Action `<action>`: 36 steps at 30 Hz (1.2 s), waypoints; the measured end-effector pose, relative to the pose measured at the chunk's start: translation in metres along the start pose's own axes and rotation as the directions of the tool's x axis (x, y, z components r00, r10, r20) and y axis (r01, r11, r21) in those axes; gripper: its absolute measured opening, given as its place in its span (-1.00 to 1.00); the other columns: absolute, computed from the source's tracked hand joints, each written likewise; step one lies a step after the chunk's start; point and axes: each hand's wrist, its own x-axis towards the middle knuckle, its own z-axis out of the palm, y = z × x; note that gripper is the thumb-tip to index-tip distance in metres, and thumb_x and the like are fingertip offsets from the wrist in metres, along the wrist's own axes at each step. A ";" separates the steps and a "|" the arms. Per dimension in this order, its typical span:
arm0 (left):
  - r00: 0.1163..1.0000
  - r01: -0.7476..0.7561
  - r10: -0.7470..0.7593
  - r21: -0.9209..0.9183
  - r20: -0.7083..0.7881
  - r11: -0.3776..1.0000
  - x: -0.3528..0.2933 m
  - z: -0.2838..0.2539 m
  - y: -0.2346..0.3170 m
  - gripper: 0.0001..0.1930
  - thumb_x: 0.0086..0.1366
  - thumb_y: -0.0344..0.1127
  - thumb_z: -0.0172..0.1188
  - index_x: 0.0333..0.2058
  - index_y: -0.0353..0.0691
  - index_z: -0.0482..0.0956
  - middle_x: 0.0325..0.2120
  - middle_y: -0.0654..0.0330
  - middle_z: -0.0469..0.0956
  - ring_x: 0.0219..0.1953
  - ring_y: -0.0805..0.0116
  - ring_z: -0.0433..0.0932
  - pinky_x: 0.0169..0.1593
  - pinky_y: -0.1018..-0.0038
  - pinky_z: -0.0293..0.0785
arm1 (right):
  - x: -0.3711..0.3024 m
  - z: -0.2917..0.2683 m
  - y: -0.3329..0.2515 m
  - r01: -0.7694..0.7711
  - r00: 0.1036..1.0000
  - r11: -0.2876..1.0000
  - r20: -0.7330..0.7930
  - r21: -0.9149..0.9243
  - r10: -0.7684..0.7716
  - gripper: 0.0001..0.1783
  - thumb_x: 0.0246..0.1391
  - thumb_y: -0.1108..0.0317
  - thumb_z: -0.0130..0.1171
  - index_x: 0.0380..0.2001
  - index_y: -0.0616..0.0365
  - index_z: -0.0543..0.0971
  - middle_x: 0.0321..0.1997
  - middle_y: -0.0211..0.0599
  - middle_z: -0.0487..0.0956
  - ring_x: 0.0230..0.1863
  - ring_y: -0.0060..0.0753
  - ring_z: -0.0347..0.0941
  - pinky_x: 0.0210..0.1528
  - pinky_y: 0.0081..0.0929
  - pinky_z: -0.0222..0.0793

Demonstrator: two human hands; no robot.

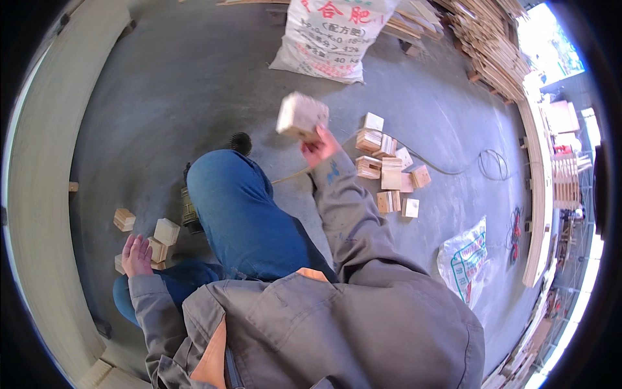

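Observation:
My right hand (319, 148) is raised ahead of my knee and grips a pale wooden block (302, 117) by its near lower corner. The block is in the air and slightly blurred. Low on the left, my left hand (136, 255) holds nothing, its fingers stretched out. Several small wooden blocks (166, 231) lie on the floor around it, some partly hidden behind the hand and my leg. Past my bent knee shows a dark round bristle brush (240, 142). A greenish machine body (189, 211) is half hidden by my leg.
A loose heap of wooden blocks (391, 165) lies to the right, with a thin cable (447, 172) running past it. Ahead stands a full white woven sack (327, 42). A crumpled plastic bag (463, 262) lies at right. Stacked boards (489, 48) and long pale panels (71, 123) edge the floor.

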 end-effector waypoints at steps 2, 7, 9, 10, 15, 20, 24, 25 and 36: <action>1.000 0.010 -0.010 0.009 -0.002 1.000 0.003 0.002 0.000 -0.56 0.39 -0.29 0.21 0.22 -0.15 0.42 0.08 0.13 0.57 0.01 0.22 0.60 0.04 0.30 0.55 | -0.004 -0.095 0.006 -0.080 0.970 0.991 -0.238 -0.109 0.052 -0.48 0.10 0.05 0.39 0.05 0.04 0.51 -0.13 -0.30 0.54 -0.14 -0.33 0.44 -0.14 -0.29 0.43; 0.999 0.006 -0.008 0.049 0.045 0.999 0.016 0.014 -0.004 -0.56 0.39 -0.30 0.21 0.21 -0.17 0.41 0.06 0.12 0.57 0.01 0.21 0.60 0.03 0.30 0.56 | -0.078 -0.279 0.033 -0.372 0.729 0.898 -0.673 -0.234 0.126 -0.46 0.09 -0.35 0.22 0.01 -0.34 0.56 -0.27 -0.64 0.56 -0.38 -0.51 0.36 -0.39 -0.45 0.34; 0.998 0.008 -0.012 0.065 0.060 0.998 0.018 0.020 -0.002 -0.55 0.39 -0.30 0.22 0.21 -0.18 0.41 0.05 0.11 0.57 0.00 0.21 0.60 0.03 0.30 0.56 | -0.109 -0.324 0.041 -0.406 0.699 0.873 -0.707 -0.270 0.107 -0.40 0.09 -0.38 0.20 0.05 -0.28 0.55 -0.30 -0.59 0.57 -0.42 -0.44 0.37 -0.41 -0.40 0.35; 0.997 0.008 -0.013 0.064 0.073 0.998 0.019 0.023 -0.002 -0.55 0.39 -0.30 0.22 0.21 -0.19 0.40 0.05 0.10 0.57 0.00 0.21 0.60 0.03 0.30 0.56 | -0.120 -0.346 0.041 -0.412 0.705 0.858 -0.703 -0.306 0.088 -0.35 0.09 -0.38 0.20 0.08 -0.23 0.54 -0.30 -0.54 0.58 -0.42 -0.36 0.41 -0.37 -0.34 0.39; 0.996 0.001 -0.010 0.103 0.086 0.995 0.018 0.032 0.003 -0.54 0.39 -0.30 0.23 0.22 -0.21 0.40 0.04 0.09 0.57 -0.01 0.21 0.60 0.02 0.30 0.57 | -0.139 -0.371 0.017 -0.544 0.672 0.718 -0.738 -0.433 0.065 -0.25 0.02 -0.30 0.32 0.10 0.03 0.54 -0.13 -0.27 0.60 -0.16 -0.21 0.46 -0.13 -0.26 0.41; 0.994 -0.039 0.025 0.140 0.103 0.989 0.007 0.034 0.015 -0.54 0.38 -0.31 0.23 0.22 -0.21 0.42 0.03 0.11 0.59 -0.03 0.23 0.61 0.00 0.31 0.57 | -0.095 -0.364 -0.059 -0.725 0.663 0.188 -0.745 -0.663 -0.071 -0.14 -0.05 -0.22 0.44 0.12 0.28 0.54 0.05 0.00 0.62 0.09 -0.05 0.52 0.11 -0.18 0.42; 0.992 -0.109 0.099 0.135 0.081 0.985 -0.010 0.035 0.037 -0.55 0.37 -0.32 0.24 0.20 -0.22 0.46 0.05 0.11 0.58 -0.02 0.24 0.61 0.02 0.33 0.56 | -0.057 -0.374 -0.095 -0.667 0.693 -0.055 -0.591 -0.743 -0.413 -0.12 -0.02 -0.21 0.40 0.16 0.30 0.51 0.23 0.06 0.53 0.29 0.03 0.42 0.25 -0.16 0.36; 0.989 -0.130 0.120 0.111 0.089 0.985 -0.011 0.034 0.037 -0.55 0.37 -0.33 0.24 0.20 -0.24 0.46 0.05 0.09 0.58 -0.02 0.23 0.62 0.03 0.32 0.56 | -0.049 -0.382 -0.109 -0.636 0.703 -0.058 -0.547 -0.769 -0.454 -0.13 -0.01 -0.19 0.38 0.17 0.30 0.49 0.28 0.04 0.50 0.33 0.06 0.38 0.28 -0.17 0.34; 0.860 -0.461 0.458 0.043 -0.226 0.887 -0.066 -0.029 0.120 -0.64 0.28 -0.52 0.26 0.06 -0.33 0.55 -0.15 0.06 0.66 -0.21 0.26 0.68 -0.08 0.38 0.65 | -0.051 -0.343 -0.002 -0.225 0.937 0.556 -0.335 -0.800 -0.103 -0.63 0.08 0.25 0.39 -0.10 0.15 0.55 -0.46 -0.25 0.58 -0.56 -0.37 0.49 -0.58 -0.37 0.42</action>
